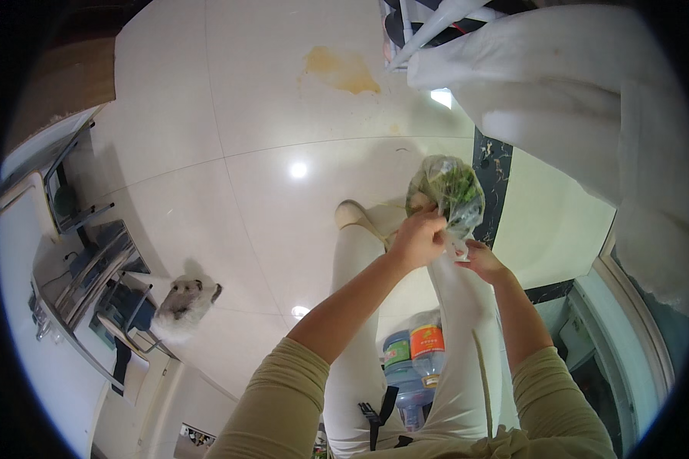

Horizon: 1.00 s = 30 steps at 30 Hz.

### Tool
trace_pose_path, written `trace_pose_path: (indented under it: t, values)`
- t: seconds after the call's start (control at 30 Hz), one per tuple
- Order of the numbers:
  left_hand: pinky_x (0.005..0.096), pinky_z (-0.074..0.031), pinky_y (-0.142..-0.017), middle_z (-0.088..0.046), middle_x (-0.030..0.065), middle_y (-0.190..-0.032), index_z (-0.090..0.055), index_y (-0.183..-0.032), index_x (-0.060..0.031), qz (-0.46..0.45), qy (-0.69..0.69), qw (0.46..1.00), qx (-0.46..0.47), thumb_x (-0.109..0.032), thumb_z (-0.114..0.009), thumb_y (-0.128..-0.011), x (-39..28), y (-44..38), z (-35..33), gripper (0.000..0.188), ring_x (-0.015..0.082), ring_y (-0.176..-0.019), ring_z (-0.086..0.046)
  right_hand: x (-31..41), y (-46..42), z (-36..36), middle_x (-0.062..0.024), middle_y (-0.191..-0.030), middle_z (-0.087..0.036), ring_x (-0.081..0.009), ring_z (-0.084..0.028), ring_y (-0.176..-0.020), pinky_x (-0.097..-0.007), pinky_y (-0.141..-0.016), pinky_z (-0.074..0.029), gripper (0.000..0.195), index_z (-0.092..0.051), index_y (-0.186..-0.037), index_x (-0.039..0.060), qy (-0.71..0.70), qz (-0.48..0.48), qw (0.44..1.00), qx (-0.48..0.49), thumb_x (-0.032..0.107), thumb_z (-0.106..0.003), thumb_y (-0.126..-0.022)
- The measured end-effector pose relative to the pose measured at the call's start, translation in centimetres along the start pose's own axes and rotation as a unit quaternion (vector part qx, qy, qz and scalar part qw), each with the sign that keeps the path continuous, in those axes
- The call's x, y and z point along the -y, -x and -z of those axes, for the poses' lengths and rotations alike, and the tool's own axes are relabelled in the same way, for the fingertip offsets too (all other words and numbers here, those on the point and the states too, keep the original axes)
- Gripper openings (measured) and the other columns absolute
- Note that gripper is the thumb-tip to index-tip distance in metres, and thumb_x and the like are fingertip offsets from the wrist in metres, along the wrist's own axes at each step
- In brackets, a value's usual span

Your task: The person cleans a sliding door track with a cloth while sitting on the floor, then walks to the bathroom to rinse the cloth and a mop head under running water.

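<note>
Ahead of my legs, a clear plastic bag point(456, 198) of leafy green vegetables hangs over the tiled floor. My left hand point(419, 238) grips the gathered neck of the bag from the left. At the bag's loose, twisted end, my right hand point(482, 262) pinches the plastic between thumb and fingers. Some of the right fingertips are hidden by the plastic. Below the bag are my white trouser legs point(462, 298) and a beige shoe point(353, 213).
A yellowish puddle point(341, 69) lies on the floor ahead. White fabric point(551, 97) hangs at right by a white rack point(430, 34). A small furry animal point(181, 307) is at left, near a table point(80, 333) and chairs. Large plastic bottles point(410, 361) stand between my legs.
</note>
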<state>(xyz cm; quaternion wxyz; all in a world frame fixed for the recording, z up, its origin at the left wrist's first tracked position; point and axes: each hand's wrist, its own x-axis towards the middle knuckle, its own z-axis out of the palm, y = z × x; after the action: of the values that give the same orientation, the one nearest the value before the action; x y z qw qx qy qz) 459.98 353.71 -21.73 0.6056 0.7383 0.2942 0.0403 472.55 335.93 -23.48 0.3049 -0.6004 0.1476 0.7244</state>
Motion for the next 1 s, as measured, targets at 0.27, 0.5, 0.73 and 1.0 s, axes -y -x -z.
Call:
trace_pose_path:
  t: [0.27, 0.5, 0.73, 1.0]
  values:
    - [0.042, -0.039, -0.093, -0.042, 0.0132, -0.058, -0.039, -0.058, -0.0027, -0.085, 0.059, 0.994, 0.042, 0.008, -0.052, -0.054, -1.2, 4.3, -3.2, 0.017, 0.0349, -0.068, -0.05, 2.0, -0.5, 6.2, -0.0059, -0.108, -0.053, -0.0205, -0.051, -0.094, -0.0366, -0.082, -0.042, 0.046, -0.043, -0.119, 0.0093, -0.151, -0.049, 0.979, -0.13, 0.042, -0.033, -0.088]
    - [0.0419, -0.038, -0.095, -0.045, 0.0122, -0.063, -0.043, -0.06, -0.0026, -0.085, 0.098, 0.99, 0.059, 0.007, -0.054, -0.052, -2.1, 6.7, -4.2, 0.017, 0.0347, -0.08, -0.052, 0.6, -2.2, 7.3, -0.0102, -0.112, -0.053, -0.0222, -0.052, -0.102, -0.0359, -0.085, -0.044, 0.041, -0.043, -0.119, 0.0027, -0.103, -0.076, 0.99, -0.055, 0.03, -0.038, -0.088]
    - [0.0415, -0.036, -0.095, -0.054, 0.0151, -0.106, -0.052, -0.068, -0.0042, -0.105, 0.011, 0.983, 0.151, -0.004, -0.059, -0.059, -2.4, 8.4, -4.8, 0.012, 0.0348, -0.11, -0.044, -0.6, -4.1, 9.4, -0.0071, -0.092, -0.058, -0.0168, -0.057, -0.079, -0.0283, -0.071, -0.047, 0.024, -0.05, -0.105, 0.003, -0.005, -0.022, 0.992, -0.12, 0.015, -0.047, -0.085]
    - [0.0433, -0.028, -0.1, -0.049, 0.0149, -0.117, -0.057, -0.071, -0.0074, -0.104, -0.06, 0.965, 0.232, -0.012, -0.058, -0.065, -2.8, 8.0, -4.3, 0.008, 0.0317, -0.116, -0.039, 3.4, -3.0, 7.3, -0.0069, -0.093, -0.055, -0.0157, -0.052, -0.083, -0.0282, -0.075, -0.043, 0.027, -0.05, -0.104, 0.0032, -0.168, -0.019, 0.986, -0.008, 0.01, -0.045, -0.078]
